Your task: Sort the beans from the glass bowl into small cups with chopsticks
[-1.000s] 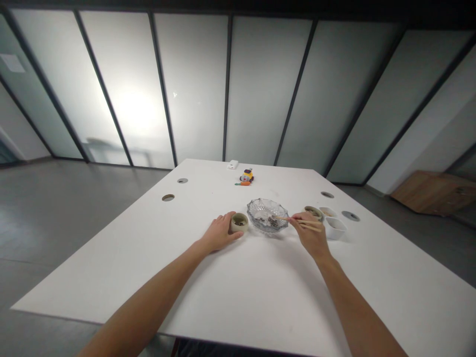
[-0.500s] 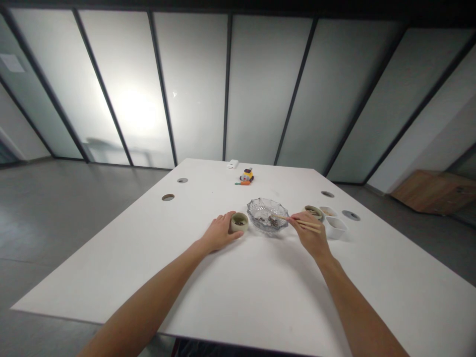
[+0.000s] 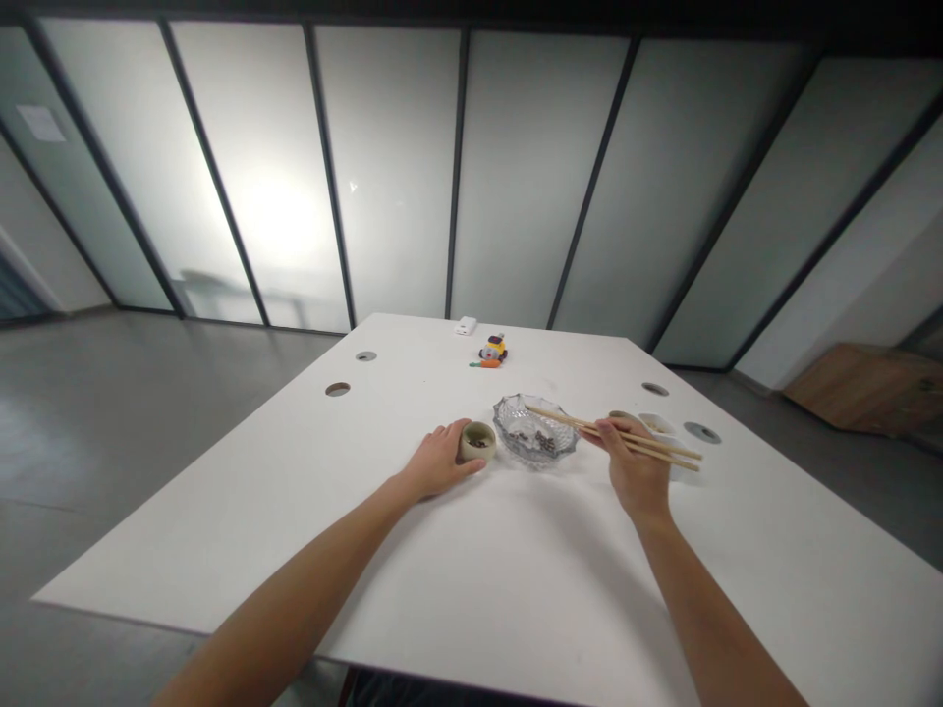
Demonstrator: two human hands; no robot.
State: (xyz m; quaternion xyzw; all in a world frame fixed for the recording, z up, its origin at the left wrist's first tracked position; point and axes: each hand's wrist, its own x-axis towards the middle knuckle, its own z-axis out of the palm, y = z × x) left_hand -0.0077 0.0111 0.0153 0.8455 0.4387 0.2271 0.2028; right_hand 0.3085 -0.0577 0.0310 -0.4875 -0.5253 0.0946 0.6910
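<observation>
My left hand [image 3: 436, 463] rests on the white table [image 3: 471, 579] with its fingers curled round a small beige cup [image 3: 477, 440] that has dark bits inside. To the cup's right stands a clear glass bowl [image 3: 534, 430] holding a few dark pieces. My right hand [image 3: 630, 462] is closed on a pair of wooden chopsticks [image 3: 611, 434]. Their tips hang above the far rim of the glass bowl, and their long ends point right. I cannot tell whether anything is pinched between the tips.
Behind my right hand stand small bowls, mostly hidden; one white bowl [image 3: 657, 423] shows. A small yellow toy [image 3: 492, 350] and a white box [image 3: 466, 325] lie at the far edge. Round holes [image 3: 337, 389] pierce the table left and right. Frosted glass panels stand behind.
My right hand has lifted the chopsticks: their tips rose out of the glass bowl and now hang above it. The left hand and cup have stayed put. The view shifted slightly.
</observation>
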